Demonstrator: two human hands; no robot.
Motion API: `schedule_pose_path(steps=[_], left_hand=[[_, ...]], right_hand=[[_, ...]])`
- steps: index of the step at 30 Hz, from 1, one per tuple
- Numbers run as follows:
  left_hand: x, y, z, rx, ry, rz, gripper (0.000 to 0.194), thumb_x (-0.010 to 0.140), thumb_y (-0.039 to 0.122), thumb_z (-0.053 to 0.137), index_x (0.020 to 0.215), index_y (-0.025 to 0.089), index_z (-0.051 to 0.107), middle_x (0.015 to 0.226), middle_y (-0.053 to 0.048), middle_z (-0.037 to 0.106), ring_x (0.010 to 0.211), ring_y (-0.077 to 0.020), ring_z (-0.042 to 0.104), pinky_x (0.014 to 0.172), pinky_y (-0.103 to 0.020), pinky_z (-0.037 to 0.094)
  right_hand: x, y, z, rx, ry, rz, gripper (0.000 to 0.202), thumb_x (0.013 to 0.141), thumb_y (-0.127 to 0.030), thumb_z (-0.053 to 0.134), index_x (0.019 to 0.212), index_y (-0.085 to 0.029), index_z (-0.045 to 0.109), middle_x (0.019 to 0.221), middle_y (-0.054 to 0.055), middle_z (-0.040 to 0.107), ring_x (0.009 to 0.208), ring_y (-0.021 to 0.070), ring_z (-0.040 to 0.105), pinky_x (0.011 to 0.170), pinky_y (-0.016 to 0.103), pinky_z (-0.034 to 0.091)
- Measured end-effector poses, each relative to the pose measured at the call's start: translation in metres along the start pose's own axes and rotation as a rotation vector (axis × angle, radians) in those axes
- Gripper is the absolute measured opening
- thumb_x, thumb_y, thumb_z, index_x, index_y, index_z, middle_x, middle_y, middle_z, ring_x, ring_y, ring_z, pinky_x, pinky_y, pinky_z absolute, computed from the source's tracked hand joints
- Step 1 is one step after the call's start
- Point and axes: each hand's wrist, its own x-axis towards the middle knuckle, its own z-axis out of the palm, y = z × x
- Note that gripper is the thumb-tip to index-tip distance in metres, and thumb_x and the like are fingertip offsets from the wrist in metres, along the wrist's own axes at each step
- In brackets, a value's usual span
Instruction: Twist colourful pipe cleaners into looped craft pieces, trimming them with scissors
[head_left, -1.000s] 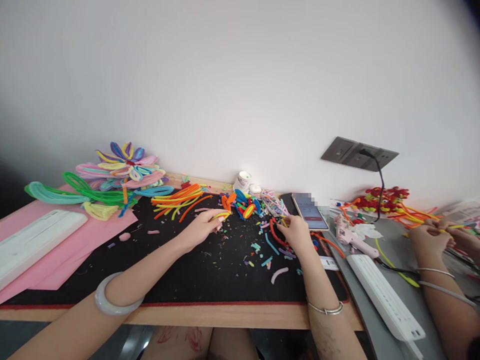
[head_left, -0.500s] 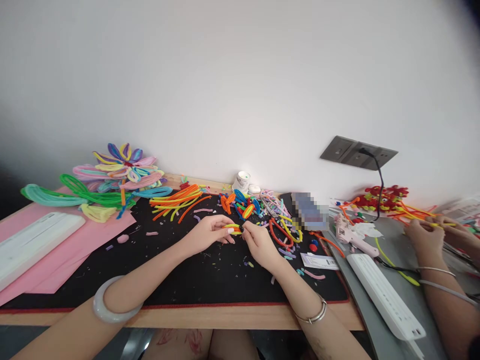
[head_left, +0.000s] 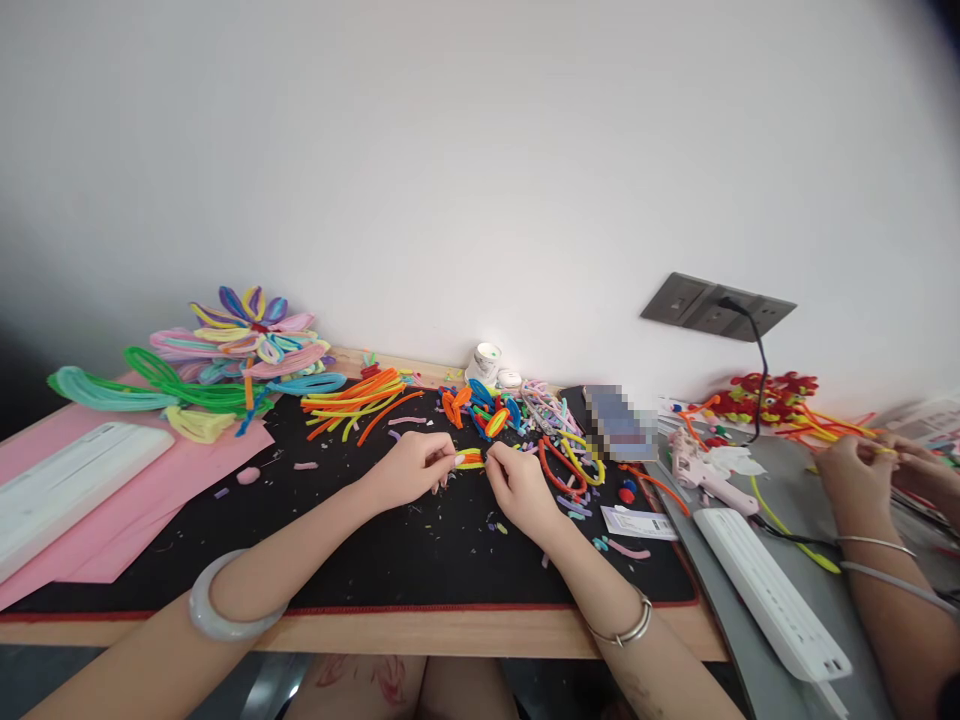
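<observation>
Between my two hands a small yellow and orange pipe-cleaner loop (head_left: 471,459) is stretched over the black mat (head_left: 315,560). My left hand (head_left: 417,466) pinches its left end between thumb and fingers. The right end is gripped by my right hand (head_left: 519,485), whose fingers are curled closed and hide that tip. Just beyond lies a pile of bent orange, blue and green pipe-cleaner pieces (head_left: 487,405). Straight orange and yellow pipe cleaners (head_left: 360,400) lie in a bundle past my left hand. Red and yellow curved pipe cleaners (head_left: 561,468) rest to the right.
A pipe-cleaner flower (head_left: 259,330) lies at the back left, near a white box-like device (head_left: 75,490) on pink paper. A paper cup (head_left: 484,365) stands by the wall. On the right are a glue gun (head_left: 709,475), a white power strip (head_left: 772,590) and another person's hands (head_left: 862,475).
My left hand has shifted slightly left and its fingers have curled in, so more of the yellow and orange loop shows. My right hand stays nearly in place.
</observation>
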Motion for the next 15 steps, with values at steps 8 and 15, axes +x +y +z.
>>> schedule_pose_path(steps=[8, 15], left_hand=[[-0.0015, 0.0032, -0.0017, 0.278, 0.071, 0.15, 0.024, 0.081, 0.029, 0.046, 0.06, 0.018, 0.043, 0.05, 0.004, 0.05, 0.044, -0.0091, 0.042, 0.046, -0.02, 0.03], [-0.0011, 0.0031, -0.0023, 0.132, -0.035, 0.033, 0.027, 0.084, 0.038, 0.043, 0.067, 0.018, 0.047, 0.056, 0.003, 0.056, 0.041, -0.0078, 0.046, 0.044, -0.019, 0.034]], right_hand=[[-0.0032, -0.0014, 0.0012, -0.047, 0.0, -0.054, 0.022, 0.087, -0.017, 0.033, 0.068, -0.018, 0.044, 0.063, 0.0, 0.048, 0.056, 0.0116, 0.043, 0.057, 0.022, 0.029], [-0.003, -0.0034, 0.0039, 0.013, 0.035, -0.064, 0.025, 0.088, -0.017, 0.032, 0.065, -0.019, 0.041, 0.058, -0.002, 0.042, 0.051, 0.0104, 0.038, 0.052, 0.021, 0.027]])
